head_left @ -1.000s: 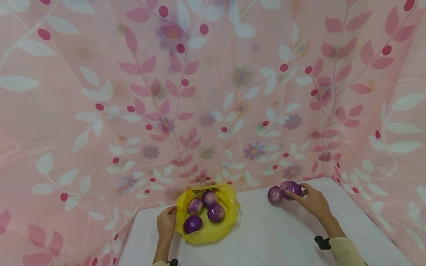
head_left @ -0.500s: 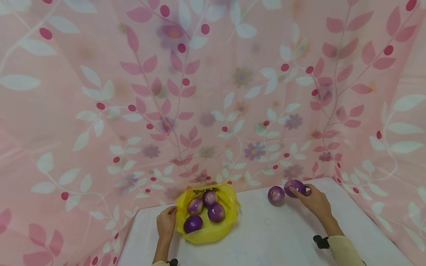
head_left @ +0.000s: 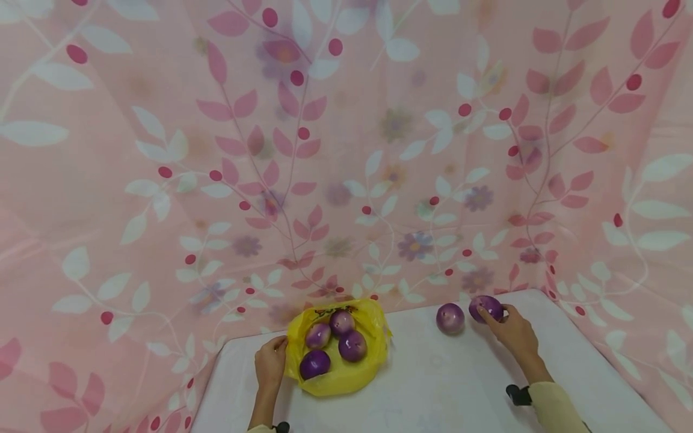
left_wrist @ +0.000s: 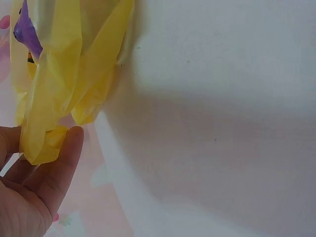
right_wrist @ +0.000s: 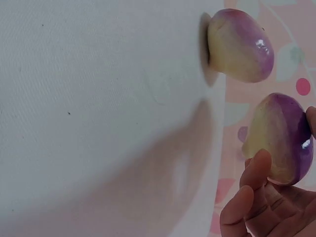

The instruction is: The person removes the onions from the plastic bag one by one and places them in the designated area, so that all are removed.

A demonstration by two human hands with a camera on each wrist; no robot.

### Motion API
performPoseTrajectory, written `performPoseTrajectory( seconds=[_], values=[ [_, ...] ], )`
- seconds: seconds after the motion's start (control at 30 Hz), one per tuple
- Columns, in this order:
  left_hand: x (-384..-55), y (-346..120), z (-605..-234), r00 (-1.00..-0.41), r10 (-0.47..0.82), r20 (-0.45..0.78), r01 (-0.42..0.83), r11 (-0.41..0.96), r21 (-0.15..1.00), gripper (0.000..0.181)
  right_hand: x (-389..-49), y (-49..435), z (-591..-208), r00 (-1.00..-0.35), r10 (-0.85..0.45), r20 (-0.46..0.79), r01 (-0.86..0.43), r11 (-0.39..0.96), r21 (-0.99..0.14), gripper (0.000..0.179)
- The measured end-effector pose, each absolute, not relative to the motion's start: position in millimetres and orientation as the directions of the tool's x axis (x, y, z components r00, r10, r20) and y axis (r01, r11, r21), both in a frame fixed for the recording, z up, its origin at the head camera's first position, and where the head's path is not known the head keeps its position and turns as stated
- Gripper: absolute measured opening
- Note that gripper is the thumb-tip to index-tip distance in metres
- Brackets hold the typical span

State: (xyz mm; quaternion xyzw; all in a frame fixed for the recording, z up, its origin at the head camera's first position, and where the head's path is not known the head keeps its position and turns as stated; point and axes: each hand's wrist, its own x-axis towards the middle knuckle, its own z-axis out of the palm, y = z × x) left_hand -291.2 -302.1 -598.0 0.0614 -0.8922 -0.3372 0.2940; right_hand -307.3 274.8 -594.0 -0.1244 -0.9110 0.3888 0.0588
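My left hand (head_left: 270,362) pinches the left edge of a yellow plastic bag (head_left: 346,385), which lies spread with its mouth facing up. In the left wrist view, a fold of the bag (left_wrist: 54,94) sits between thumb and fingers. Inside the bag are several glossy purple round fruits (head_left: 352,346). My right hand (head_left: 514,334) grips another purple-and-cream round fruit (head_left: 484,309) between thumb and fingers at the table's back edge. Left of it, a similar loose fruit (head_left: 450,319) rests on the table, with a narrow gap between them in the head view.
A white-covered table (head_left: 428,391) lies beneath everything. Pink leaf-patterned cloth (head_left: 346,180) hangs behind and along both sides of it, close to the table's back edge. Dark camera mounts (head_left: 518,395) sit at the wrists.
My right hand has moved slightly right with its fruit, away from the loose fruit, opening a gap between them. My left hand and the bag have stayed in place.
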Motion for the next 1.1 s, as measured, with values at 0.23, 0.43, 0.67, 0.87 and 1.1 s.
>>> performPoseTrajectory(
  seconds=[0.23, 0.43, 0.67, 0.87, 1.1],
  values=[
    [-291.3, -301.7, -598.4, -0.815, -0.316, 0.486, 0.082, 0.767, 0.637, 0.011, -306.4, 272.7, -599.1, -0.955, 0.295, -0.039, 0.238, 0.678, -0.696, 0.104],
    [-291.0, -302.2, -598.3, -0.812, -0.318, 0.489, 0.085, 0.765, 0.638, 0.010, -302.8, 267.5, -600.0, -0.951, 0.306, -0.048, 0.260, 0.701, -0.664, 0.102],
    [-289.8, -302.8, -598.3, -0.819, -0.315, 0.479, 0.084, 0.761, 0.644, 0.010, -304.0, 266.6, -609.7, -0.955, 0.296, -0.027, 0.244, 0.729, -0.639, 0.101],
    [-289.8, -303.0, -597.1, -0.819, -0.320, 0.476, 0.074, 0.764, 0.641, 0.009, -307.1, 267.9, -614.2, -0.956, 0.293, -0.026, 0.241, 0.727, -0.643, 0.102],
    [-290.4, -302.7, -595.1, -0.812, -0.323, 0.486, 0.073, 0.770, 0.634, 0.009, -306.2, 268.3, -611.6, -0.956, 0.293, -0.022, 0.238, 0.729, -0.642, 0.101]
  ],
)
